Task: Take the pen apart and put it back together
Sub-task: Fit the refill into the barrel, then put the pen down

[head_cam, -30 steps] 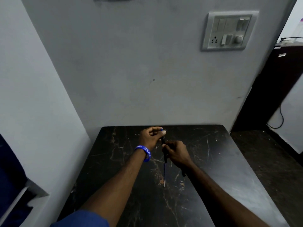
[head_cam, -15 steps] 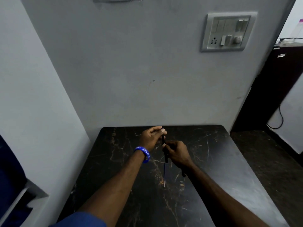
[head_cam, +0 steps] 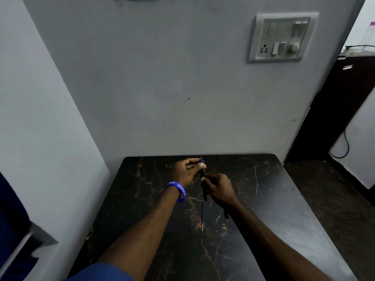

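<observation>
Over the black marble table (head_cam: pixel 274 195) both hands hold a slim black pen barrel (head_cam: pixel 204 192), nearly upright. My left hand (head_cam: pixel 185 172), with a blue wristband, pinches the pen's upper end, and a small blue tip (head_cam: pixel 201 159) shows above the fingers. My right hand (head_cam: pixel 220 189) grips the barrel just below. A thin blue refill (head_cam: pixel 202 217) runs on from the barrel's lower end toward me; I cannot tell whether it lies on the table or sticks out of the barrel. A short dark pen part (head_cam: pixel 226 215) lies on the table, half hidden under my right wrist.
The table stands against a grey wall (head_cam: pixel 162 88) with a switch panel (head_cam: pixel 282 37) high on the right. Another wall closes the left side. A dark cabinet (head_cam: pixel 345 102) and a cable stand to the right, past the table's edge.
The hands have stayed almost where they were. The fingers of my left hand have shifted a little on the pen's top, and the blue tip shows above them again.
</observation>
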